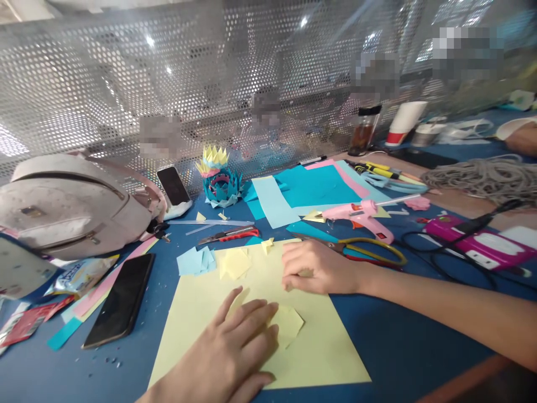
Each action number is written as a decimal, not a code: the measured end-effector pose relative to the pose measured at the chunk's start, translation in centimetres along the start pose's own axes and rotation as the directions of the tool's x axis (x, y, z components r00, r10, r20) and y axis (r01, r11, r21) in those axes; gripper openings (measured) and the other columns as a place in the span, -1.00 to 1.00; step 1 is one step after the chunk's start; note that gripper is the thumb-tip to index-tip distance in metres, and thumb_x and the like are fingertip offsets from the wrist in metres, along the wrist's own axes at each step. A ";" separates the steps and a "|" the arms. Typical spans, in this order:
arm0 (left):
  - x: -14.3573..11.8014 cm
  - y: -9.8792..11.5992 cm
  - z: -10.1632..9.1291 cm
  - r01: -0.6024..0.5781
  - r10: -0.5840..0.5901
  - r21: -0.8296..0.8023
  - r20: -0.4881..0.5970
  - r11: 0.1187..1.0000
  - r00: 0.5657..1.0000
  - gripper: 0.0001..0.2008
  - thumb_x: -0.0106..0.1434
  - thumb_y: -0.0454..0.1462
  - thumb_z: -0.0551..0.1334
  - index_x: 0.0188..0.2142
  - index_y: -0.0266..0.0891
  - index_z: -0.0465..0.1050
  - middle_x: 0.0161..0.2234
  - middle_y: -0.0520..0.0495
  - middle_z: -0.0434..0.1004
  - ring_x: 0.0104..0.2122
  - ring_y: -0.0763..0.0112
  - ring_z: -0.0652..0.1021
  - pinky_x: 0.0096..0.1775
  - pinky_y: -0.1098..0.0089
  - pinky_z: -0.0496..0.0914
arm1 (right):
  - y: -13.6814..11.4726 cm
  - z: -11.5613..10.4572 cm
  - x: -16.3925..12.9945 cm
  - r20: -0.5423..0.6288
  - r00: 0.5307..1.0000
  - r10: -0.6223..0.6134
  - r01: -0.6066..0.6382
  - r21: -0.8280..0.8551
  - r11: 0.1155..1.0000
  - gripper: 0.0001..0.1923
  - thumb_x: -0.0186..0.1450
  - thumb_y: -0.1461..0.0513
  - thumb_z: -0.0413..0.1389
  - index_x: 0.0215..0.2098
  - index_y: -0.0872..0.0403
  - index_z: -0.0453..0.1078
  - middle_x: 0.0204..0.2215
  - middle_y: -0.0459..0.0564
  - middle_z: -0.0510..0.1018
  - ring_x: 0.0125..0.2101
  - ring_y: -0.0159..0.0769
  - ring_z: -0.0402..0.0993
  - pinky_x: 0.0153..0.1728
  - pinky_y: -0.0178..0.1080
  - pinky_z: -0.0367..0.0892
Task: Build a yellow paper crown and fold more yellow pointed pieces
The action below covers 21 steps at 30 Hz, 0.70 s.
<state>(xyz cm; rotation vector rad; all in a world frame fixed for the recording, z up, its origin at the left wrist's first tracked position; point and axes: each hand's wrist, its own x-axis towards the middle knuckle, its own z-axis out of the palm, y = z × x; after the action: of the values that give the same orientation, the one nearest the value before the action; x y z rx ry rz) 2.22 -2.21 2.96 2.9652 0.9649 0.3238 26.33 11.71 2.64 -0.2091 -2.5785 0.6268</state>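
Observation:
A large pale yellow paper sheet (323, 341) lies on the blue table in front of me. My left hand (235, 352) rests flat on it, fingers spread, pressing the edge of a small folded yellow piece (289, 324). My right hand (314, 268) is curled on the sheet's far edge, fingertips pinching something small and yellow that I cannot make out. Small yellow squares (235, 262) and light blue squares (196, 261) lie just beyond my left hand.
Scissors (369, 249), a pink glue gun (361, 215) and a red-handled cutter (229, 235) lie beyond the sheet. A black phone (121, 299) and a grey backpack (71, 207) sit left. A blue and yellow paper flower (220, 179), coloured sheets (314, 187), rope (482, 179) and cups stand farther back.

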 end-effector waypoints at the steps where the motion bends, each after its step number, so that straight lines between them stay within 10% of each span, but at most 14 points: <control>1: 0.0 0.0 0.0 0.001 -0.001 -0.001 -0.003 1.000 1.000 -0.67 0.48 -0.11 0.11 0.09 -0.25 0.40 0.22 -0.21 0.44 0.24 0.19 0.41 0.35 0.02 0.12 | 0.0 0.0 0.0 0.011 1.000 0.015 -0.015 0.016 1.000 -0.60 0.49 0.11 0.02 -0.43 0.09 0.51 -0.52 -0.05 0.51 -0.41 -0.31 0.36 -0.29 -0.24 0.22; 7: -0.4 -0.3 1.0 -0.002 0.003 0.012 -0.046 1.000 0.999 -0.66 0.48 -0.12 0.10 0.11 -0.26 0.40 0.18 -0.21 0.46 0.23 0.14 0.40 0.32 -0.02 0.19 | -0.4 1.0 -0.3 0.129 0.989 0.076 -0.072 -0.031 0.997 -0.74 0.25 0.06 0.31 -0.37 0.08 0.47 -0.48 -0.13 0.48 -0.38 -0.34 0.36 -0.36 -0.30 0.19; 21: -1.3 -0.9 4.4 -0.028 0.038 0.057 -0.191 0.998 0.981 -0.54 0.50 -0.01 0.02 0.16 -0.25 0.39 0.14 -0.19 0.45 0.20 0.16 0.38 0.36 -0.05 0.06 | -1.2 1.5 -0.2 0.122 0.960 0.253 -0.258 0.030 0.966 -0.90 0.22 0.36 0.22 -0.42 0.07 0.42 -0.48 -0.14 0.53 -0.35 -0.34 0.42 -0.34 -0.31 0.26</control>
<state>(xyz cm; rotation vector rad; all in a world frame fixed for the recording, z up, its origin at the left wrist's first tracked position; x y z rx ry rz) 1.58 -1.94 -1.70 3.0459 0.9548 0.6047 25.76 10.02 1.95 -0.5116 -2.6694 0.8120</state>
